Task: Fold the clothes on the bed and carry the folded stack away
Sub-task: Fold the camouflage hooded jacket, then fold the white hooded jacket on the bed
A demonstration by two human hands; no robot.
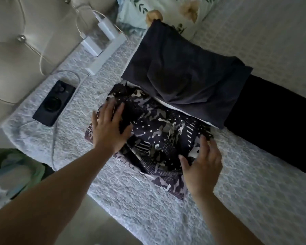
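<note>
A camouflage-patterned garment [159,131] with dots and stripes lies partly folded on the pale bedspread [131,200]. My left hand [109,128] presses flat on its left part with fingers spread. My right hand [201,165] rests on its right edge, fingers straight. Behind it sits a folded dark grey garment [184,73], and beneath that a white edge shows. A black garment [276,124] lies stretched out to the right.
A black phone [54,103] on a cable lies at the left of the bed, with white chargers and a power strip [104,48] behind it. A floral pillow [166,11] is at the back. A padded headboard [25,41] stands left; a green basket [16,170] sits below.
</note>
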